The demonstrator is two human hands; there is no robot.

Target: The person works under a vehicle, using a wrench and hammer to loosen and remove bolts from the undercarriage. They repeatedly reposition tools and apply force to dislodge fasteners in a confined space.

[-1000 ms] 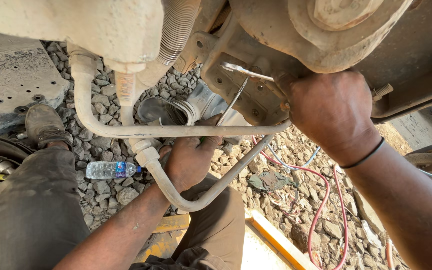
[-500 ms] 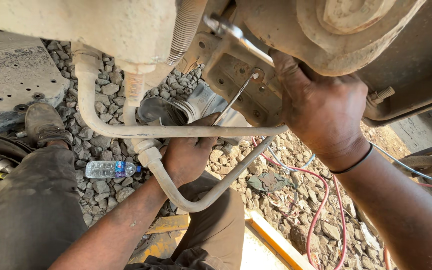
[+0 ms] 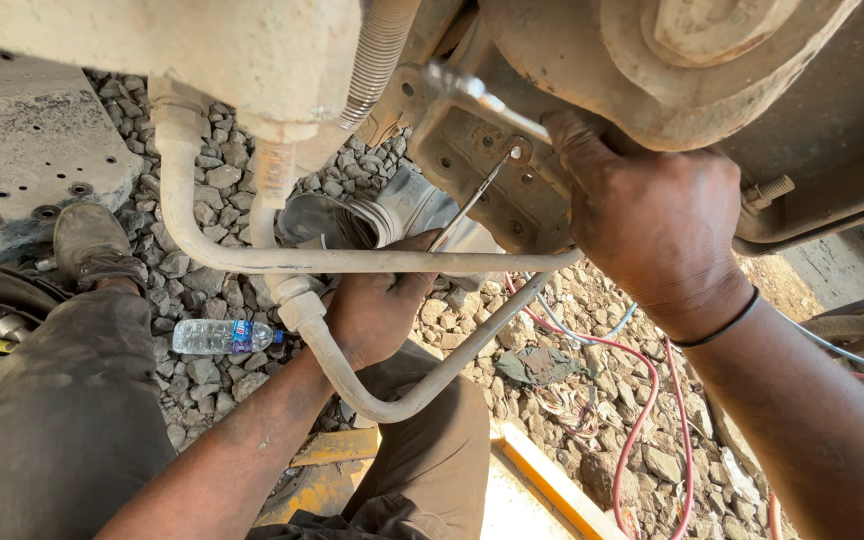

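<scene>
I look up at the underside of a dusty vehicle. My right hand (image 3: 652, 225) is closed around the handle of a silver wrench (image 3: 477, 95), whose head sits at the top of a rusty bracket plate (image 3: 472, 170) with several holes. My left hand (image 3: 377, 305) is lower, behind a pale bent pipe (image 3: 352, 262). It grips a thin metal rod (image 3: 467, 205) that slants up to a hole in the plate. A black band circles my right wrist.
A second curved pipe (image 3: 422, 390) loops below my left hand, and a ribbed hose (image 3: 377, 50) hangs above. On the gravel lie a plastic water bottle (image 3: 222, 337), red wires (image 3: 642, 400), a silver cylinder (image 3: 402, 210) and a drilled slab (image 3: 22, 130). My shoe (image 3: 92, 245) rests at the left.
My right hand has moved up and to the left across the bracket, and the wrench has come into view in it. My left hand and the rod have stayed in place.
</scene>
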